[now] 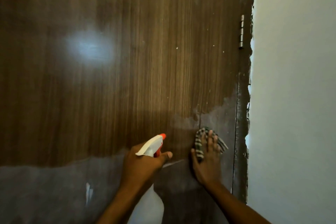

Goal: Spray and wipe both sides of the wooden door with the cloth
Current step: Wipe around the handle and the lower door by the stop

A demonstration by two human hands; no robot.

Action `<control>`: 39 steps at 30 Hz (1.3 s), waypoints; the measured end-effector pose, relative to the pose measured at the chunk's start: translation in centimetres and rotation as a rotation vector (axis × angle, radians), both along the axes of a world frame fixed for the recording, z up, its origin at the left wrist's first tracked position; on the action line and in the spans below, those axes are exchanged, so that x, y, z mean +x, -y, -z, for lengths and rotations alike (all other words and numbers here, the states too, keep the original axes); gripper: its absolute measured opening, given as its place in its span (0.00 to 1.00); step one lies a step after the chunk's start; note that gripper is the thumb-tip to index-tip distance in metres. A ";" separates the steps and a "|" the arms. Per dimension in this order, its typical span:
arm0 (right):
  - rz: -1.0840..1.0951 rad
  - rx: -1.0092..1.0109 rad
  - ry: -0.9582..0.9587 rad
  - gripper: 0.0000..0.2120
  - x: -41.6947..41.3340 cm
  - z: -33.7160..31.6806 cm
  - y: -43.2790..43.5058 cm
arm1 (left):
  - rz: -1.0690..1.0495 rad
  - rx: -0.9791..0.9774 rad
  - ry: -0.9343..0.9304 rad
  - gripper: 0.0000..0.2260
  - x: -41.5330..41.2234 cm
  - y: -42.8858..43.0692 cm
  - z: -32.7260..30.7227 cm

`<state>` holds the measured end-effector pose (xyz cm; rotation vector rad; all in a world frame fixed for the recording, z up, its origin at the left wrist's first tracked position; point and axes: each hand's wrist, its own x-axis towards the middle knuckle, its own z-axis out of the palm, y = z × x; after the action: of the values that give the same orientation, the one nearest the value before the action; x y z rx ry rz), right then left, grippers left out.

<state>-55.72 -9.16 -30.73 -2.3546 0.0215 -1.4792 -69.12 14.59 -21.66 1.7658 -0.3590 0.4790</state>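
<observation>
The brown wooden door (pixel 127 69) fills most of the view, with a dull grey, dusty band across its lower part. My left hand (pixel 143 165) grips a white spray bottle (pixel 151 145) with an orange nozzle that points at the door. My right hand (pixel 207 160) lies flat against the door near its hinge side and presses a dark-and-white checked cloth (pixel 200 143) onto the wood. The cloth is partly hidden under my fingers.
A metal hinge (pixel 241 31) sits on the door's right edge beside a rough dark frame (pixel 242 132). A pale wall (pixel 294 96) runs along the right. A light glare (pixel 91 45) reflects off the upper left of the door.
</observation>
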 end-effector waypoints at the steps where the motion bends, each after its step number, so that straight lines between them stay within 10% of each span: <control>1: -0.007 0.057 0.004 0.34 0.0 -0.6 0.6 | 0.007 0.006 -0.014 0.23 0.2 0.7 0.0; 6: -0.082 0.257 0.099 0.34 1.0 -8.2 -3.2 | 0.043 -0.114 -0.105 0.15 2.0 3.0 -0.5; 12: -0.129 -0.535 0.141 0.38 2.0 -4.4 -1.0 | 0.052 -0.058 -0.065 0.15 2.8 4.6 -1.4; 21: -0.058 0.406 0.140 0.33 1.4 -10.2 7.4 | -0.017 -0.008 -0.093 0.31 3.0 10.3 -3.6; 27: -0.060 0.393 0.163 0.36 2.5 -20.1 9.2 | 0.066 0.067 -0.007 0.27 3.0 11.6 -3.7; 32: -0.121 -0.113 0.165 0.31 3.0 -13.0 7.2 | 0.015 -0.011 0.035 0.26 3.5 12.1 -3.2; 39: -0.030 0.336 0.143 0.32 2.3 -12.0 10.5 | 0.112 0.014 -0.006 0.12 2.9 11.5 -1.3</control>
<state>-53.46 -19.63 -18.71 -1.9728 0.1831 -1.4944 -66.22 3.05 -20.38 1.7500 -0.4550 0.3922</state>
